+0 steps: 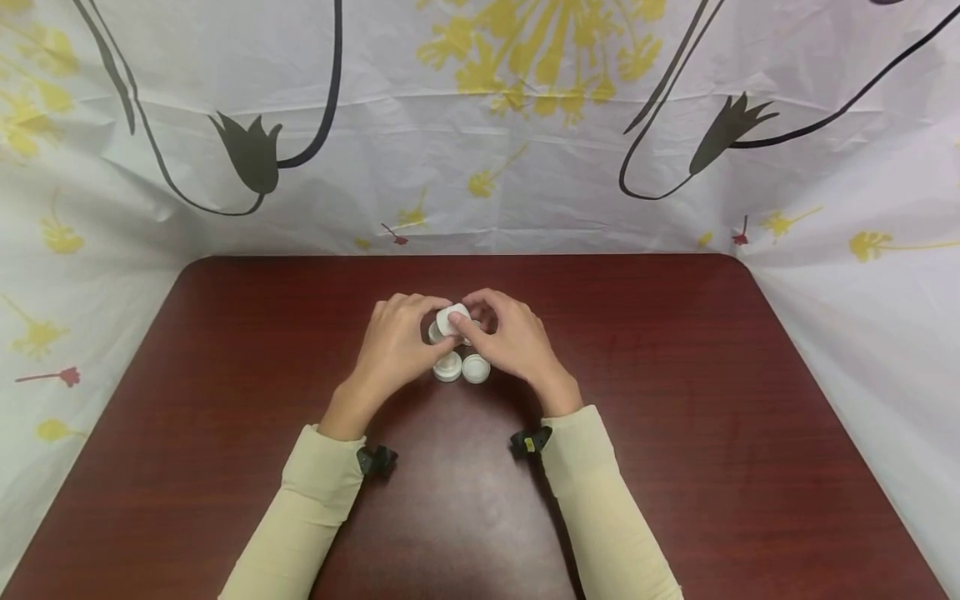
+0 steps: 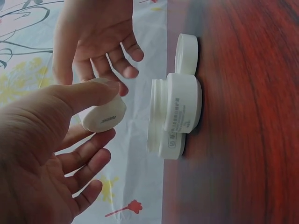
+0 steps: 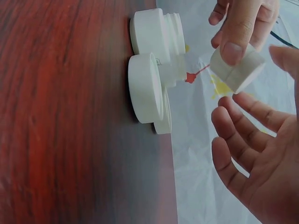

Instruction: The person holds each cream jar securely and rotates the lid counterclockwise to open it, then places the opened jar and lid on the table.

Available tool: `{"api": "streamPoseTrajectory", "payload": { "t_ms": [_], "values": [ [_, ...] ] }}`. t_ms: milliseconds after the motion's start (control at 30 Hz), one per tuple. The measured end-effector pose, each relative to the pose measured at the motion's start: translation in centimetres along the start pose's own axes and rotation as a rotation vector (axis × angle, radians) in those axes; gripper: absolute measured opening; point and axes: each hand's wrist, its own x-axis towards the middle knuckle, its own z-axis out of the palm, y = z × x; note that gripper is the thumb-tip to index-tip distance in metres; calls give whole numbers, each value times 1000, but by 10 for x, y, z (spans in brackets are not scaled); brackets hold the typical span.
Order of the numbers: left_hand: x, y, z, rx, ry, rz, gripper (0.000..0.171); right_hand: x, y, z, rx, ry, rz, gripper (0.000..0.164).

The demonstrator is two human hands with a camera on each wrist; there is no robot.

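My left hand (image 1: pixel 393 342) pinches a small white jar (image 2: pixel 105 114) between thumb and fingers, above the table. A seam runs round this jar in the right wrist view, and small print marks one end in the left wrist view. Close beside it is my right hand (image 3: pixel 261 158), fingers spread and loosely bent, with a gap between its fingertips and the jar. Below stand two open white jars with threaded necks, a nearer one (image 2: pixel 182 102) with printed text and another (image 2: pixel 170 142) partly hidden. White lids (image 3: pixel 145 88) lie next to them; one is partly covered by the other.
The dark red wooden table (image 1: pixel 675 417) has its back edge beyond the hands. A white sheet (image 1: pixel 480 167) with flower patterns hangs behind it and at both sides. Dark wrist cameras (image 1: pixel 378 461) sit at both beige sleeves (image 1: pixel 600 483).
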Motion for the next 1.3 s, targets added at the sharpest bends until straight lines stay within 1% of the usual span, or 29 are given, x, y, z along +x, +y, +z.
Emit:
{"api": "streamPoseTrajectory", "payload": {
  "t_ms": [100,200,533,833,1000,1233,1300],
  "values": [
    [0,1,1,7,7,21,43,-1,1,1,-7,16,24,33],
    [-1,2,2,11,9,29,43,-1,1,1,-1,15,21,30],
    [-2,0,2,6,-5,22,43,-1,-1,1,33,-26,1,26],
    [1,-1,2,-19,-22,9,41,0,-1,0,32,-24,-18,28],
    [1,-2,1,-10,-29,7,42,0,-1,0,24,-26,-17,31],
    [0,-3,0,-10,-28,4,43,0,0,1,19,-29,-42,32],
    [1,-4,0,-13,-33,3,43,0,0,0,17,-30,-47,35]
  ]
}}
